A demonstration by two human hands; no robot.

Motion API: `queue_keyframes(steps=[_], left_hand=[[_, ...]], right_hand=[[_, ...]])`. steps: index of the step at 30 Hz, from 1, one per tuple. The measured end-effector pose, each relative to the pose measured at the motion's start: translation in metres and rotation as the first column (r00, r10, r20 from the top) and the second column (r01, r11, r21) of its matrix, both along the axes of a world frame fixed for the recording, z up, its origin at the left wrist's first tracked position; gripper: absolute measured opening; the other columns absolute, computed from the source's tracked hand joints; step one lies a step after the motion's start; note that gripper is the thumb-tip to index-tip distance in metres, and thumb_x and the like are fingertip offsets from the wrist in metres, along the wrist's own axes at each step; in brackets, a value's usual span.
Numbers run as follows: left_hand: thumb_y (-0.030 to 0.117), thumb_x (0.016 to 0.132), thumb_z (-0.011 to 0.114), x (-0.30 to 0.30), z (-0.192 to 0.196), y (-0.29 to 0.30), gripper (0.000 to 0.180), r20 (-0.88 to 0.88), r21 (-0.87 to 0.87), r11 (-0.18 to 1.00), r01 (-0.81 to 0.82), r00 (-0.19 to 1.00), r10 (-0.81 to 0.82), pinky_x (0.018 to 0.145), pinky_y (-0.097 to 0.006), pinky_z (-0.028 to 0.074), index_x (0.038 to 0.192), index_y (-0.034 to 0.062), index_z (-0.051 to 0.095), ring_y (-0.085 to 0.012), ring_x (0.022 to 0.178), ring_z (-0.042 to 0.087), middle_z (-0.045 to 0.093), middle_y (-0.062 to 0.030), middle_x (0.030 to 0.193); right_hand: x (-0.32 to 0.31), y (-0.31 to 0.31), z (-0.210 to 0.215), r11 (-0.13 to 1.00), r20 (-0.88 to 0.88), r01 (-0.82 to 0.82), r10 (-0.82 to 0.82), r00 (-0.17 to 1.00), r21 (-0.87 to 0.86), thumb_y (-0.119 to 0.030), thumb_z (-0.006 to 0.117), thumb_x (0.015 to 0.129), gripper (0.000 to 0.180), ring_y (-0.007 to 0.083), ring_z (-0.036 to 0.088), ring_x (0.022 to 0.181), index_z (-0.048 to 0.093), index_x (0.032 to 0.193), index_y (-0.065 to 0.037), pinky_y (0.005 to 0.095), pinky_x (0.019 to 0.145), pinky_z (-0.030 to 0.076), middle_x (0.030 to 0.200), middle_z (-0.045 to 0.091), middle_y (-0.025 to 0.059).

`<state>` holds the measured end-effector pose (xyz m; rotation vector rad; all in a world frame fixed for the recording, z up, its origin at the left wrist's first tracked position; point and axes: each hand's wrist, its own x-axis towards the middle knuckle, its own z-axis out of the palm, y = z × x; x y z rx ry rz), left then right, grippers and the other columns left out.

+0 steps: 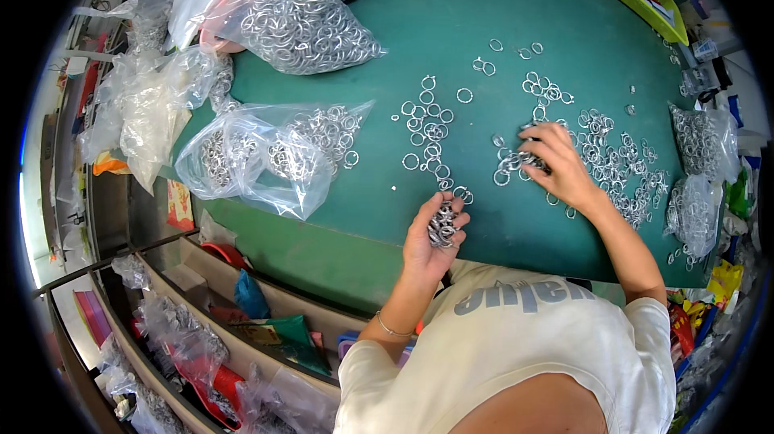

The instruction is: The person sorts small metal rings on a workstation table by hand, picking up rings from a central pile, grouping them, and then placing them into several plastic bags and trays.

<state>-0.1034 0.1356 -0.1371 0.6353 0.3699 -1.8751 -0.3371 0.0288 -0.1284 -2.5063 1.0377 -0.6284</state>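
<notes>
Near the table's front edge my left hand (421,247) is cupped palm up, its fingers curled around a handful of silver metal rings (441,228). To the right, my right hand (571,174) reaches down to the table, fingers bent over a small bunch of metal rings (534,142); the undersides of its fingers are hidden. A loose strip of rings (433,131) lies beyond my left hand. Beside my right hand and forearm spreads a larger scatter of rings (621,168), with another small group (546,89) farther back.
An open clear bag of rings (274,156) lies at the left on the green table (355,244). Behind it sits a fuller bag (310,22). More bagged rings (703,143) line the right edge, below a yellow-green tray (645,6). Compartmented shelving (234,293) stands at lower left.
</notes>
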Motion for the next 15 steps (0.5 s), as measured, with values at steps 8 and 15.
queue_keyframes(steps=[8,15], left_hand=[[0.022,0.088,0.055,-0.002,0.002,-0.003,0.017,-0.082,-0.054,0.998,-0.038,0.996,0.033,0.047,-0.023,0.040,0.094,0.0066,0.055,-0.0144,0.068,0.047,0.051,-0.0052,0.083],[0.023,0.089,0.054,-0.003,0.000,0.000,0.015,-0.077,-0.090,0.995,-0.031,0.997,0.024,0.048,-0.023,0.039,0.092,0.0083,0.053,-0.0138,0.069,0.046,0.049,-0.0047,0.083]], right_hand=[[-0.035,-0.022,0.019,0.534,0.600,-0.282,-0.754,0.268,0.797,-0.018,0.049,0.091,0.022,0.0214,0.058,0.089,0.050,0.103,0.000,0.0305,0.072,0.049,0.103,0.057,0.0151],[-0.035,-0.026,0.061,0.498,0.507,-0.142,-0.752,0.420,0.856,-0.023,0.047,0.092,0.037,0.0198,0.057,0.093,0.046,0.118,0.002,0.0320,0.078,0.047,0.111,0.055,0.0157]])
